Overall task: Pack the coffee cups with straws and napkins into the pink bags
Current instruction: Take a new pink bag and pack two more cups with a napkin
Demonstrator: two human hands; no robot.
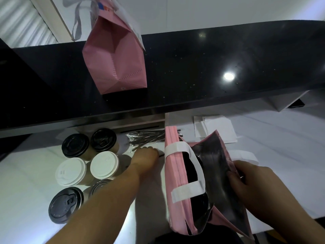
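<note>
While our right hand [246, 180] grips the open pink bag's [177, 173] rim at lower right, our left hand [146, 155] curls onto a straw at the straws [146, 136] mid-frame; grasp unclear. Next: lift it into the bag, dodging cups [88, 161] left; napkins [218, 129] sit beyond.

1. Open pink bag [173, 175], lower centre, upright, white handles, dark-lidded cup [191, 173] inside.
2. Closed pink bag [114, 60], upper left on black worktop.
3. Six lidded cups [84, 166], lower left: 4 black, 2 white lids.
4. Wrapped straws [146, 136] piled centre.
5. White napkins [216, 127] stacked right of centre.
</note>
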